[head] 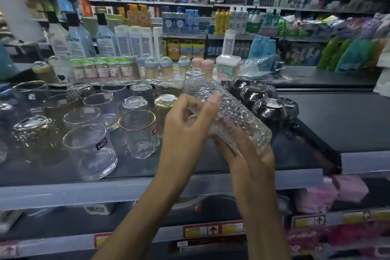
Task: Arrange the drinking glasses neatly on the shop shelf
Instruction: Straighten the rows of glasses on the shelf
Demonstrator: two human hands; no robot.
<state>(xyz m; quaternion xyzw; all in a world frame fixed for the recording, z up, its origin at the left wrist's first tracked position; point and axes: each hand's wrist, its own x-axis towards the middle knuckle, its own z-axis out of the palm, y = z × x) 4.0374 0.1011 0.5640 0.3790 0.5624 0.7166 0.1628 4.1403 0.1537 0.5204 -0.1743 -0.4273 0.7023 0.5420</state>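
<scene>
Both hands hold a tall clear studded glass (234, 116), tilted above the dark shelf (211, 162). My left hand (185, 124) grips its upper part with curled fingers. From below, my right hand (249, 154) cups its lower end. To the left, several clear glasses stand on the shelf, among them a gold-rimmed glass (139, 133) and a wide tumbler (90, 150). Three dark glasses (272, 110) sit upside down to the right. Another studded glass (195, 82) stands behind the held one.
Small jars with green, blue and pink lids (118, 67) line the back of the shelf, beside a white box (228, 66). The shelf's pale front edge (84, 192) runs below. Bottles and packets fill the far shelves. Pink packs (337, 194) lie lower right.
</scene>
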